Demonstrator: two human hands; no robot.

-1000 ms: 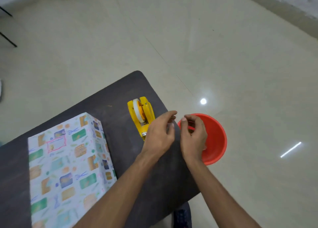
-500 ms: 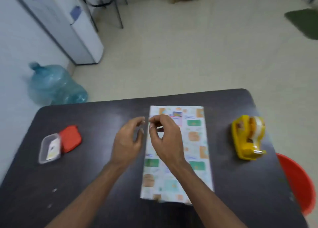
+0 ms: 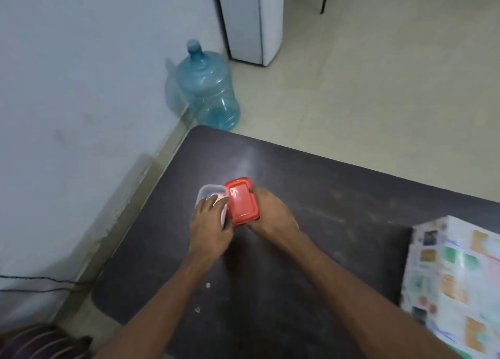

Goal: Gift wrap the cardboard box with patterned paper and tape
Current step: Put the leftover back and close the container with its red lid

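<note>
Reaching across the dark bench (image 3: 338, 190), both hands work at a small clear plastic container (image 3: 209, 196) and its red lid (image 3: 241, 201) near the bench's far left corner. The left hand (image 3: 209, 230) lies over the near end of the container, fingers curled onto its rim and partly into the opening; something pale and yellowish shows inside, too blurred to identify. The right hand (image 3: 272, 218) grips the red lid from its right side, fingers wrapped around the edge, the lid tilted and touching the container's right wall. The wrapped box (image 3: 454, 283), covered in white patterned paper with orange, green and blue motifs, sits at the right edge of the view on the bench, well apart from the hands. A few small white specks (image 3: 207, 285) lie on the bench beside the left forearm. On the floor beyond the bench corner stands a large blue water jug (image 3: 208, 90) against the wall (image 3: 81, 88), with a white appliance (image 3: 251, 20) behind it. A black cable (image 3: 35, 278) runs along the wall at lower left.
</note>
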